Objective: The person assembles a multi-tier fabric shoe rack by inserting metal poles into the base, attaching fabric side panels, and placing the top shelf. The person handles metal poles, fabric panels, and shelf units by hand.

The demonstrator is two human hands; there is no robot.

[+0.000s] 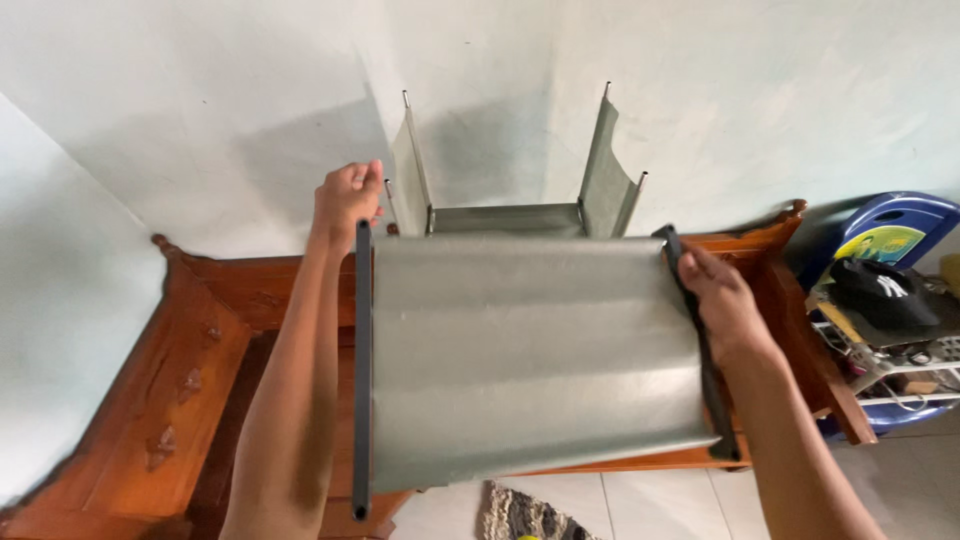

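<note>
I observe a grey fabric panel (530,350) stretched flat between both hands, raised in front of the pale wall (200,100). My left hand (345,200) is closed around the top of the dark rod (362,370) along the panel's left edge. My right hand (722,300) is closed on the dark rod (700,340) along its right edge. Beyond the panel, further grey fabric sections (600,170) on thin metal rods rise upward. A carved wooden bed frame (200,340) lies below, a cluttered rack (890,340) to the right.
</note>
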